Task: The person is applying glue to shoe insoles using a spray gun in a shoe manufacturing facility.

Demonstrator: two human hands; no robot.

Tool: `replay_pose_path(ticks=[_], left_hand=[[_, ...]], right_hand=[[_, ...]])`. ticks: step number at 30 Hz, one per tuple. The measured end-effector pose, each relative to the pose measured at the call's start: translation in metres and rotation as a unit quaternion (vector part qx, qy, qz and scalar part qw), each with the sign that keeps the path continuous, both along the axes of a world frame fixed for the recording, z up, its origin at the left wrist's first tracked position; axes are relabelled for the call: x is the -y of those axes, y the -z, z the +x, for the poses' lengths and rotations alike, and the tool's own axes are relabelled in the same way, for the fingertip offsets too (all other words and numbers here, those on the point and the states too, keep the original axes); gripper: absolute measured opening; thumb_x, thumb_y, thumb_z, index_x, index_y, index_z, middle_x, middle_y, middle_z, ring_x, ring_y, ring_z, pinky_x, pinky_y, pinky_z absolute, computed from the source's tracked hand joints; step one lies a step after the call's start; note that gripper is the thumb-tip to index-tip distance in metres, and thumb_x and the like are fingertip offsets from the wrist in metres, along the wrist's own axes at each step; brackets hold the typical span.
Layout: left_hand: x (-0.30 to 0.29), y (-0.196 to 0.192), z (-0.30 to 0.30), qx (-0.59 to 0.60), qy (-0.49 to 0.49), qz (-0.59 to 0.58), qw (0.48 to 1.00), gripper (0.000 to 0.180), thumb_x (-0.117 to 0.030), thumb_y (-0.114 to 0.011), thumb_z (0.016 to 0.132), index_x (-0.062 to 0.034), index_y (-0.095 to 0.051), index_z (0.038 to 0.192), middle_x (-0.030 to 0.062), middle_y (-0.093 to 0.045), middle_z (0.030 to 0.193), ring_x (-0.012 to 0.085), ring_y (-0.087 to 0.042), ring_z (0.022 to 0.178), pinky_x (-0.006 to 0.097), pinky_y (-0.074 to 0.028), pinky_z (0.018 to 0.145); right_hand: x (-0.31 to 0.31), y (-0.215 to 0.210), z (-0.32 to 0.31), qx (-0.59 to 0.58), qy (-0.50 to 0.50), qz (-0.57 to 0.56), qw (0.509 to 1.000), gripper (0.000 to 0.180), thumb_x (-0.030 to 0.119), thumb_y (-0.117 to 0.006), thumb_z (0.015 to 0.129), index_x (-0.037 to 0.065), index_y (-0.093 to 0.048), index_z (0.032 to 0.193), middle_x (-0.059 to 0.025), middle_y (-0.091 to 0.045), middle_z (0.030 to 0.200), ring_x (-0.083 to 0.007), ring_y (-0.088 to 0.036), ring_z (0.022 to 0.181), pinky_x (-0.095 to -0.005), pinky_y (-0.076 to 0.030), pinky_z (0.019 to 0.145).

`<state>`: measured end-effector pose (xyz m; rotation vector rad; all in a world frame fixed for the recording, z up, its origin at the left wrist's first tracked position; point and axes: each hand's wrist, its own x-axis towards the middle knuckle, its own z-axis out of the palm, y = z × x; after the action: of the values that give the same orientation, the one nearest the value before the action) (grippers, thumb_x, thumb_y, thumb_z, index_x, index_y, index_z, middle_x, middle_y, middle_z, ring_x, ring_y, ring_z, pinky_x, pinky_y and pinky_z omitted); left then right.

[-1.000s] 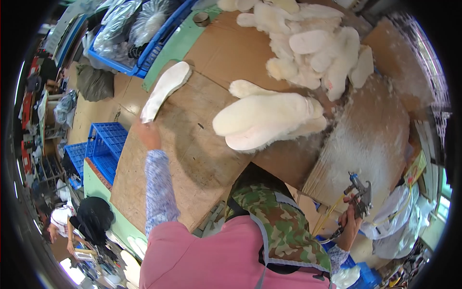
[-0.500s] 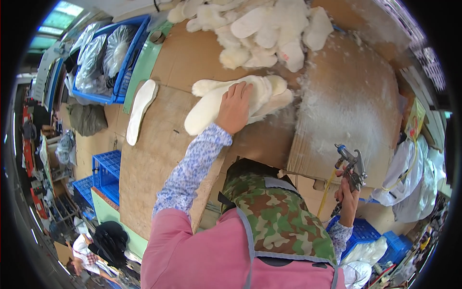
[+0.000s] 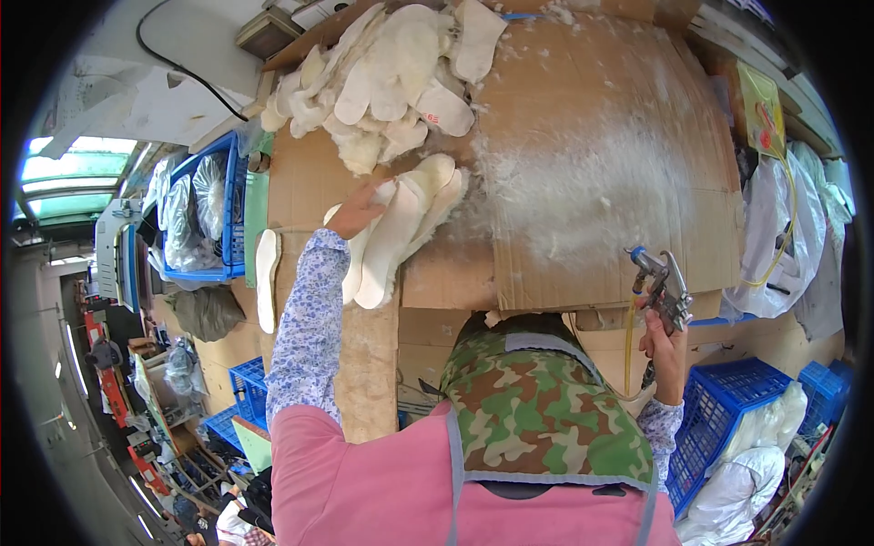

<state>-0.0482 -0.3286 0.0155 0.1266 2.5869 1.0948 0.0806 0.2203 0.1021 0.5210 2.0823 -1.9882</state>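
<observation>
One closed grip [image 3: 663,353] (right): spray gun [image 3: 667,296]

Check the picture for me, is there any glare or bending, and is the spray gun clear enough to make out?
Head view: the windows at upper left glare pale; head view again: the cardboard sheet's edges bow and the corners go black; same head view: the spray gun in the right hand is clear enough to make out.
</observation>
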Motion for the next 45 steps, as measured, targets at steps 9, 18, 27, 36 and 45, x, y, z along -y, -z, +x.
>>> replay_pose_path(ticks=[9, 18, 27, 36, 45], left_hand=[[-0.105, -0.212, -0.003, -0.169, -0.085, -0.016, 0.982, 0.057, 0.004, -0.038, 0.072, -0.0045, -0.05, 0.127, 0.0114, -0.053, 0.125, 0.0222, -0.05, 0.114, 0.03, -0.034, 0.102], [-0.295, -0.248, -0.007, -0.179, -0.132, 0.422, 0.879, 0.048, 0.004, -0.047, 0.08, -0.007, -0.048, 0.126, 0.0045, -0.052, 0.117, 0.0106, -0.053, 0.1, 0.022, -0.044, 0.085], [-0.336, -0.016, 0.029, -0.009, -0.21, 0.398, 0.893, 0.044, 0.006, -0.048, 0.077, -0.0059, -0.048, 0.119, 0.0043, -0.051, 0.109, 0.0099, -0.051, 0.086, 0.021, -0.043, 0.071], [-0.329, 0.012, 0.048, -0.21, -0.158, -0.034, 0.964, 0.049, 0.006, -0.049, 0.071, -0.0041, -0.051, 0.119, 0.0137, -0.048, 0.115, 0.0298, -0.047, 0.105, 0.036, -0.036, 0.094], [-0.471, 0.017, 0.034, -0.284, 0.223, -0.033, 0.932, 0.063, -0.017, -0.05, 0.082, -0.0089, -0.032, 0.142, 0.012, -0.02, 0.151, 0.0303, -0.013, 0.141, 0.052, -0.006, 0.111]], right_hand=[[-0.035, 0.002, -0.002, 0.006, 0.002, 0.027, 1.0, 0.027, 0.015, -0.057, 0.09, 0.002, -0.057, 0.114, -0.0033, -0.065, 0.095, -0.0007, -0.039, 0.048, -0.018, -0.032, 0.04], [-0.078, 0.001, 0.012, -0.003, 0.034, 0.0, 0.999, 0.026, 0.02, -0.061, 0.089, 0.003, -0.061, 0.108, 0.0, -0.065, 0.088, -0.0011, -0.041, 0.049, -0.0176, -0.036, 0.042], [-0.103, -0.002, 0.036, 0.017, 0.055, 0.025, 0.998, 0.022, 0.015, -0.057, 0.09, 0.003, -0.061, 0.109, 0.0014, -0.063, 0.081, -0.002, -0.042, 0.047, -0.0177, -0.035, 0.043], [-0.079, -0.012, 0.012, 0.033, -0.015, 0.065, 0.997, 0.023, 0.01, -0.057, 0.089, 0.002, -0.061, 0.11, 0.0029, -0.061, 0.07, -0.002, -0.041, 0.047, -0.0199, -0.035, 0.043], [-0.078, -0.013, 0.008, 0.023, 0.109, 0.085, 0.99, 0.031, 0.014, -0.057, 0.09, 0.002, -0.054, 0.119, -0.0037, -0.065, 0.098, -0.0007, -0.041, 0.049, -0.0172, -0.035, 0.042]])
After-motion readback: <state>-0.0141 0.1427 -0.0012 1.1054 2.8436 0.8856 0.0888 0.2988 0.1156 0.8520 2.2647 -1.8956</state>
